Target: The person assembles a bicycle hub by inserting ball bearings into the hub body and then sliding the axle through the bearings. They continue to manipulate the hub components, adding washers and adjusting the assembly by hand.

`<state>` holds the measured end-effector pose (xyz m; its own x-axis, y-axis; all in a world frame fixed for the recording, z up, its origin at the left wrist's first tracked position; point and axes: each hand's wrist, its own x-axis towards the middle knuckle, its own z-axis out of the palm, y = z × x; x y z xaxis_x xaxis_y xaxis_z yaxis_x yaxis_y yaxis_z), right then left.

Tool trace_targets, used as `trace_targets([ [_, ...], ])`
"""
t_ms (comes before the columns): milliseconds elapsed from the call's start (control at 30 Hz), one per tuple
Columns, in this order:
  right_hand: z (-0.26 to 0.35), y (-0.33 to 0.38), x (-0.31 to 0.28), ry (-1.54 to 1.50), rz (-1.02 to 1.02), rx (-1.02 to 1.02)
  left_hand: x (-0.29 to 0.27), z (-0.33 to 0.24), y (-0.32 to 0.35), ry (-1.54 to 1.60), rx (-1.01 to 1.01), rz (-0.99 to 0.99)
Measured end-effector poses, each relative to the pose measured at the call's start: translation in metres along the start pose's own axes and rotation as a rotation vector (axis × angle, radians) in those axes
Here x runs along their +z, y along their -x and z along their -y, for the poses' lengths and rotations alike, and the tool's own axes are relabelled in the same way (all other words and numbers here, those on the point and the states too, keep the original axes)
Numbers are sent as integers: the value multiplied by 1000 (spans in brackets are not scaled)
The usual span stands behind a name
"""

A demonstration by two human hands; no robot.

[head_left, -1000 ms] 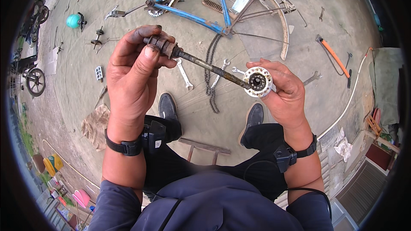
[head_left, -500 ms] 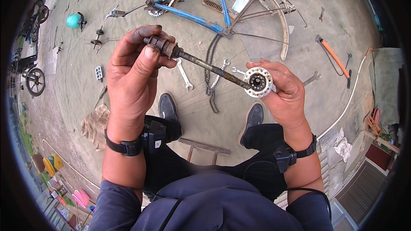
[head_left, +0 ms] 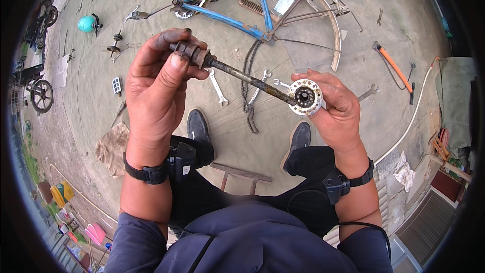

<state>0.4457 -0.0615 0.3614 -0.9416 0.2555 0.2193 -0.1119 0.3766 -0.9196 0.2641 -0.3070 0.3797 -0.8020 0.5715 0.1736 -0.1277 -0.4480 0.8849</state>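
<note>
Between thumb and fingers, my left hand (head_left: 160, 78) pinches the nut end of a greasy, threaded wheel axle (head_left: 247, 77). The axle slants down to the right, and its far tip meets the rim of a bicycle hub's opening. My right hand (head_left: 334, 106) grips that silvery wheel hub (head_left: 311, 107), turned with its holed flange facing me. Dark grease and what look like bearing balls ring the hub's bore. Whether the tip is inside the bore or just against its edge, I cannot tell. Most of the hub body is hidden by my fingers.
Beyond my hands a blue bicycle frame (head_left: 222, 18) with a rusty wheel rim (head_left: 335, 45) lies on the ground sheet. A chain (head_left: 249, 106), a spanner (head_left: 217, 88) and a pedal (head_left: 117, 86) are scattered nearer. An orange-framed hacksaw (head_left: 395, 68) lies at right, a wooden stool (head_left: 241, 173) below.
Almost nothing differs. The hub has shifted very slightly, so the axle's tip sits nearer the left edge of its opening; my left hand is still.
</note>
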Motion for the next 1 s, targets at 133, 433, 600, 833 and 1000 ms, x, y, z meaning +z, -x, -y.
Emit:
trace_targets([
  [133,1,0,0,-8,4,4,0,0,0,1,6,2],
  [433,0,0,1,-16,3,-1,0,0,0,4,8,-1],
  [600,3,-1,0,-13,9,11,1,0,0,-2,8,-7],
  [833,4,0,1,-54,7,18,0,0,0,-8,5,-15],
  [1000,2,1,2,-65,-5,16,0,-1,0,-10,3,-17],
])
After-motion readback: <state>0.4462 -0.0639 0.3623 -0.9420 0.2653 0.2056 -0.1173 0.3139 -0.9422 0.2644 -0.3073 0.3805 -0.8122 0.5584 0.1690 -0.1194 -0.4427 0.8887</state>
